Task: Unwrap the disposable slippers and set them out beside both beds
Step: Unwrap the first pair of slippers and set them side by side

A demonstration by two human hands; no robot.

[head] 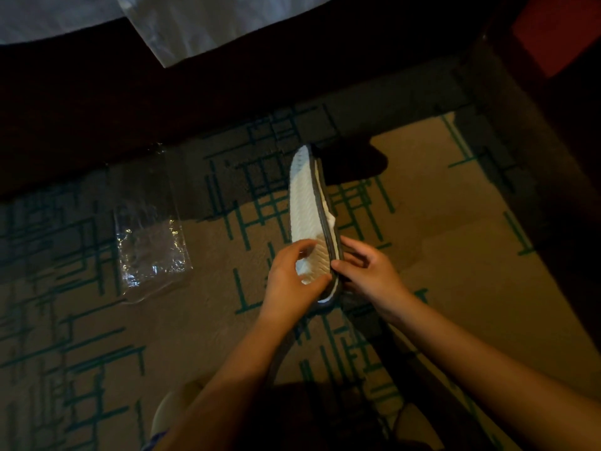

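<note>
A pair of white disposable slippers [305, 206] with grey edging is held on edge above the carpet, pressed flat together, the ribbed sole facing left. My left hand [292, 278] grips the near end from the left, thumb and fingers on the sole. My right hand [367, 271] pinches the same end from the right along the grey rim. An empty clear plastic wrapper [151, 242] lies flat on the carpet to the left.
The beige carpet [455, 206] has teal line patterns. A dark bed base [162, 102] with white bedding [211, 24] runs across the top. Dark furniture [559, 131] stands at the right. A pale rounded object [172, 408] sits at the bottom edge.
</note>
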